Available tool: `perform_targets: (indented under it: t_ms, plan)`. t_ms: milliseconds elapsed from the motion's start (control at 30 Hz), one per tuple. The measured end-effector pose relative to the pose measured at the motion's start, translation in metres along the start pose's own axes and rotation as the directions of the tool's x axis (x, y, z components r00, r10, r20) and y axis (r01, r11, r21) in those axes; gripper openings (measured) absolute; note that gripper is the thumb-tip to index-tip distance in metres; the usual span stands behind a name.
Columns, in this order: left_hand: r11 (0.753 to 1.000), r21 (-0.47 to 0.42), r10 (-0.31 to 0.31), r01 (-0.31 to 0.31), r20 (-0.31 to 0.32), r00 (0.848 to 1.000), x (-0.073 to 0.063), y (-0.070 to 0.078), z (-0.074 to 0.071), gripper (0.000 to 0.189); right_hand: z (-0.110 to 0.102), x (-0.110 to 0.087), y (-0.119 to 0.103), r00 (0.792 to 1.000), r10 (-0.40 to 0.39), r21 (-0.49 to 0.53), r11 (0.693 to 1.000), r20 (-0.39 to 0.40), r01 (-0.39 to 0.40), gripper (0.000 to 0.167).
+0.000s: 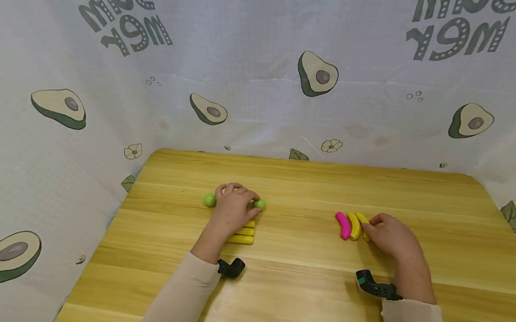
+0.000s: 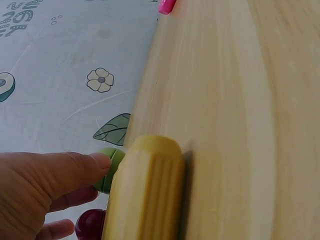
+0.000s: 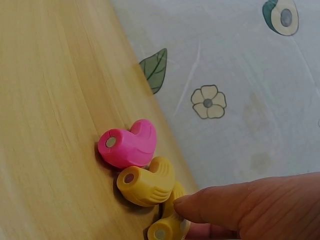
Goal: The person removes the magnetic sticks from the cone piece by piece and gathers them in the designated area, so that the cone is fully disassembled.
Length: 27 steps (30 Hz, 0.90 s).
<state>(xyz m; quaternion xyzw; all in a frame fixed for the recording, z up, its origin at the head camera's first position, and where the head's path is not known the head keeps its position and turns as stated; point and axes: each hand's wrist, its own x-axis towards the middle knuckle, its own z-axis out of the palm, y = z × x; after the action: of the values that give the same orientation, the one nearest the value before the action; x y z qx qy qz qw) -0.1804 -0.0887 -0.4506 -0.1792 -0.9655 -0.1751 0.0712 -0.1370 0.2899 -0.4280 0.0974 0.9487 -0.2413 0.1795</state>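
Observation:
In the head view my left hand (image 1: 233, 210) reaches over a group of toy pieces. Its thumb and index finger pinch a green ball (image 1: 260, 204); another green ball (image 1: 210, 200) lies left of the hand. Straight yellow rods (image 1: 240, 239) lie in a row below the palm, partly hidden. A dark red ball (image 2: 90, 225) shows beside the fingers in the left wrist view. On the right, my right hand (image 1: 391, 236) pinches the rightmost yellow curved rod (image 3: 167, 227), which has a metal disc in its end. Beside it lie another yellow curved rod (image 3: 146, 185) and a pink one (image 3: 129, 144).
The pieces lie on a wooden table (image 1: 292, 297) with rounded back corners. A pale curtain (image 1: 256, 79) printed with avocados hangs behind it and at both sides. Each wrist wears a black camera mount, the left one (image 1: 231, 268) just above the tabletop.

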Motion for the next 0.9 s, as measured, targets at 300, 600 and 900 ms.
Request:
perform_targets:
  t_ms: [300,600,900]
  plan:
    - [1.0,0.007,-0.007,0.007,-0.003,1.0,0.0009,0.0003,0.0004,0.026,-0.0015,0.0005,0.0007,1.0,-0.005,-0.007,1.0,0.004,0.005,0.051]
    - [1.0,0.002,-0.015,0.015,0.001,1.0,0.0003,0.0003,-0.0008,0.029,-0.0015,0.002,0.0019,1.0,-0.009,-0.007,1.0,0.012,0.009,0.053]
    - [1.0,-0.025,-0.009,0.008,-0.01,1.0,-0.0012,0.0009,-0.0035,0.029,-0.0002,0.0015,0.0042,1.0,-0.002,-0.009,1.0,0.015,0.002,0.054]
